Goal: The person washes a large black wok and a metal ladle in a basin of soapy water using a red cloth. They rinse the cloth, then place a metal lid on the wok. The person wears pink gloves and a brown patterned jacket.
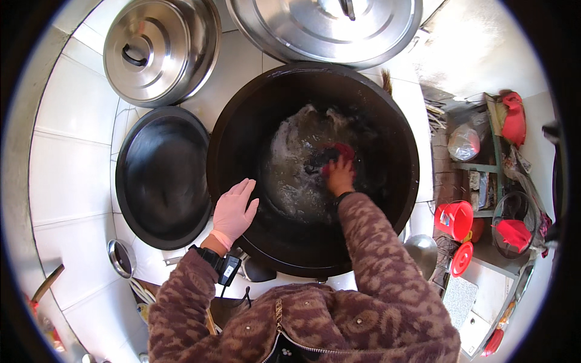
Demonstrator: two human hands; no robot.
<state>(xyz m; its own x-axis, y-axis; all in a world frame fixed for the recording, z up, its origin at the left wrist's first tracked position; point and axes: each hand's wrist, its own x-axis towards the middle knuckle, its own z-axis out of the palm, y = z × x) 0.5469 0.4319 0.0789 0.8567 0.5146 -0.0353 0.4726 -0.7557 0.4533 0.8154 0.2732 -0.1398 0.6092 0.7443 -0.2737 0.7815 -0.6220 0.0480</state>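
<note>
A large black wok [392, 151] is set into the white-tiled counter, with cloudy, foamy water [293, 193] at its bottom. My right hand [342, 178], bare, reaches down into it and presses on a dark red cloth [346, 150]. Part of that cloth is hidden under the fingers. At the wok's left rim, my left hand [233, 212] wears a pink glove; its fingers are stretched out and it holds nothing. A smaller black wok [162, 178] lies just left of it.
Two metal lids, one smaller [154, 60] and one larger [290, 30], lie behind the woks. A small metal bowl [123, 259] stands at the left. On the right are a metal ladle [422, 251], a red bucket [454, 219] and a shelf [484, 167].
</note>
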